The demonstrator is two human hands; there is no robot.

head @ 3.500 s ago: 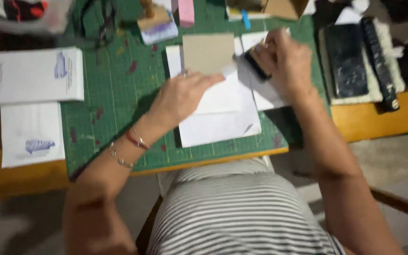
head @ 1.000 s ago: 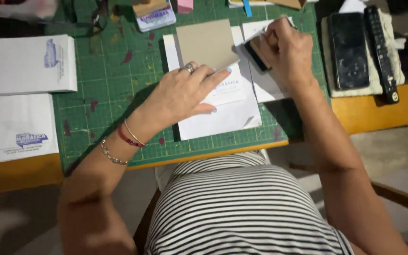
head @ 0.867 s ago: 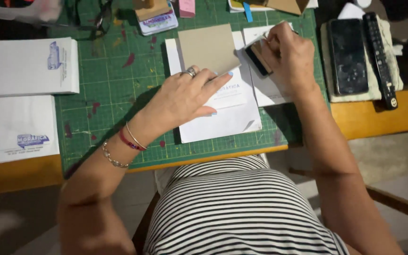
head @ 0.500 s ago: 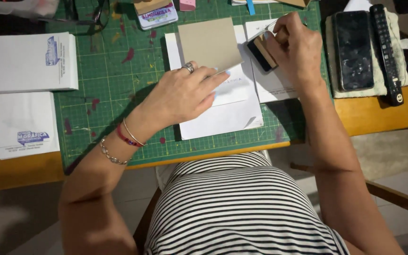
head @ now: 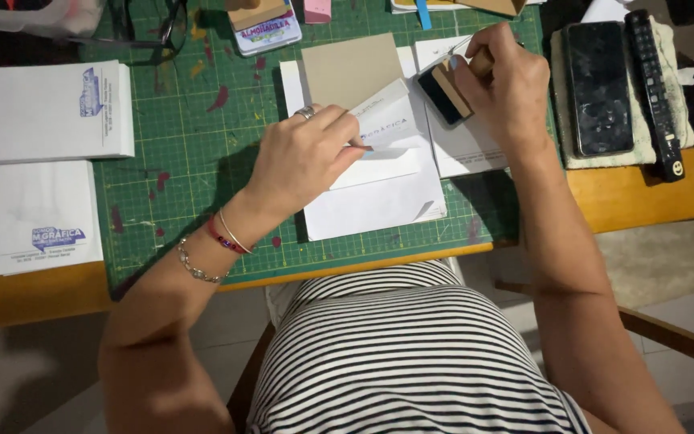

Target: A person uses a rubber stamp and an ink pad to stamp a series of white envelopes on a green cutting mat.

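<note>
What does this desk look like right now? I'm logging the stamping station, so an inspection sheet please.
Surface: green cutting mat, paint-stained, on a wooden table.
Job's things: white envelope under a tan card; wooden stamp.
Clutter: envelope stacks, phone, remote, ink pad tin.
Grippers: left hand presses the envelope flap; right hand holds the stamp, tilted.
Cables: nothing seen.
Surroundings: tiled floor, chair arm.
</note>
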